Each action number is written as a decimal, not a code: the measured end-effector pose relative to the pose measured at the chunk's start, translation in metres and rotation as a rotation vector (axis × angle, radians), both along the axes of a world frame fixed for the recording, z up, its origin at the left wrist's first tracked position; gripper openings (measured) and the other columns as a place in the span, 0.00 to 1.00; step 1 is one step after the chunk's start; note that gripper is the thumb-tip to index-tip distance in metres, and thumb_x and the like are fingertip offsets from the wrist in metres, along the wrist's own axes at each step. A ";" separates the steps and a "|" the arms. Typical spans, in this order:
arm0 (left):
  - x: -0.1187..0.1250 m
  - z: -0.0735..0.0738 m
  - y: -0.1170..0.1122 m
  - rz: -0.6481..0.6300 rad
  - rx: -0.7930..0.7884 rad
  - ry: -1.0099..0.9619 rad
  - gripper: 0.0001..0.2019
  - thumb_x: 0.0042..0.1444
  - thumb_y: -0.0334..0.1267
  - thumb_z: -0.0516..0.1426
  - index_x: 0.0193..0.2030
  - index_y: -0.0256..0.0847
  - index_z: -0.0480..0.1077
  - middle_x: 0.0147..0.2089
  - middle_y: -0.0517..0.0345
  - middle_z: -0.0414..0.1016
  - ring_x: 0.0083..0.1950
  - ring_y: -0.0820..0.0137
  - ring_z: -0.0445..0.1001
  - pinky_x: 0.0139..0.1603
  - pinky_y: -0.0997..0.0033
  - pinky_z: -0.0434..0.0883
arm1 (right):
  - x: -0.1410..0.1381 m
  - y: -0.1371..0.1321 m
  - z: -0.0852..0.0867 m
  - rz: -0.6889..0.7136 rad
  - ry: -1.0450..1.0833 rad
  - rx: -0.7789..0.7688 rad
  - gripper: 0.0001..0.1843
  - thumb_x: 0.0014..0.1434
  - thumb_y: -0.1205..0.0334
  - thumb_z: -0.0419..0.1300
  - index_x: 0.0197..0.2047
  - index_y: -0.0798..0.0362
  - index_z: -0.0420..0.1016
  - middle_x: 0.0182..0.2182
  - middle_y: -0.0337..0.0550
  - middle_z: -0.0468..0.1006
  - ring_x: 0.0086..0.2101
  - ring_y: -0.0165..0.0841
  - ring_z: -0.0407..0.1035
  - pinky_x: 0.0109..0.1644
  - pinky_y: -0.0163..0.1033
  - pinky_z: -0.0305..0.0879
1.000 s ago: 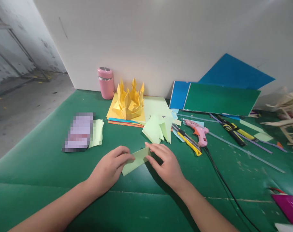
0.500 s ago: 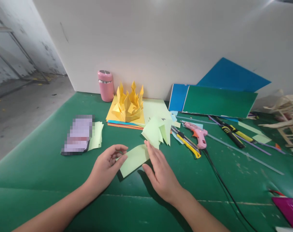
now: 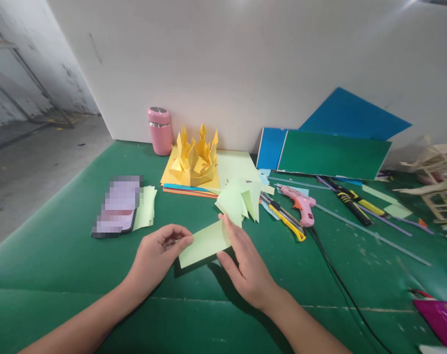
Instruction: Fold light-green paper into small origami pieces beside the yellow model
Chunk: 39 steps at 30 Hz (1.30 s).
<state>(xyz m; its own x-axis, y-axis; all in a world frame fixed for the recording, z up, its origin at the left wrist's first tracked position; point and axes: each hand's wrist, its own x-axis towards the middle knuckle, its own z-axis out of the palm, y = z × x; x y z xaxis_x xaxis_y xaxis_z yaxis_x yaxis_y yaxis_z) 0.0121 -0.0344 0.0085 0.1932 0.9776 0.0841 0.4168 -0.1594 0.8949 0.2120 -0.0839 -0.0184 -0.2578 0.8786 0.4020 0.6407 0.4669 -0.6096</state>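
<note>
A rectangular piece of light green paper (image 3: 204, 244) is held up between my hands, just over the green table. My left hand (image 3: 160, 253) pinches its left end between thumb and fingers. At the right end, my right hand (image 3: 247, 265) holds it loosely, with the fingers fairly straight and the thumb apart below the edge. Beyond the right fingers lie folded light green paper pieces (image 3: 232, 199). A yellow folded-paper crown shape (image 3: 197, 164) rests on a stack of coloured paper (image 3: 169, 174) behind.
To the left, a phone (image 3: 120, 201) overlaps small green papers (image 3: 146, 209). A pink flask (image 3: 160, 132) stands by the wall. Rightward lie a yellow utility knife (image 3: 287, 222), a pink glue gun (image 3: 300, 204) with its black cord (image 3: 341, 282), pliers (image 3: 350, 204) and coloured boards (image 3: 334, 153).
The left end of the green paper has tilted up slightly, and my left hand has shifted a little left and down. My right hand stays almost in place.
</note>
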 end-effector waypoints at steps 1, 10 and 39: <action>-0.001 0.000 0.000 -0.006 0.025 0.043 0.09 0.52 0.44 0.59 0.28 0.41 0.72 0.25 0.63 0.77 0.25 0.72 0.73 0.27 0.75 0.72 | 0.000 0.000 0.001 0.004 0.019 0.001 0.34 0.67 0.59 0.48 0.70 0.44 0.34 0.66 0.49 0.54 0.63 0.41 0.51 0.62 0.53 0.58; -0.004 -0.001 0.000 -0.099 0.636 0.279 0.08 0.58 0.35 0.56 0.28 0.42 0.73 0.39 0.54 0.72 0.39 0.67 0.72 0.40 0.66 0.72 | 0.002 0.003 0.010 -0.189 0.108 0.200 0.04 0.59 0.66 0.58 0.35 0.48 0.74 0.43 0.45 0.74 0.45 0.39 0.67 0.48 0.47 0.66; 0.003 -0.001 -0.021 -0.553 0.621 0.456 0.15 0.64 0.33 0.46 0.33 0.41 0.73 0.32 0.55 0.77 0.34 0.69 0.76 0.40 0.70 0.74 | 0.024 0.001 0.021 0.284 0.002 -0.070 0.10 0.64 0.64 0.54 0.33 0.50 0.74 0.32 0.41 0.80 0.36 0.33 0.72 0.42 0.40 0.68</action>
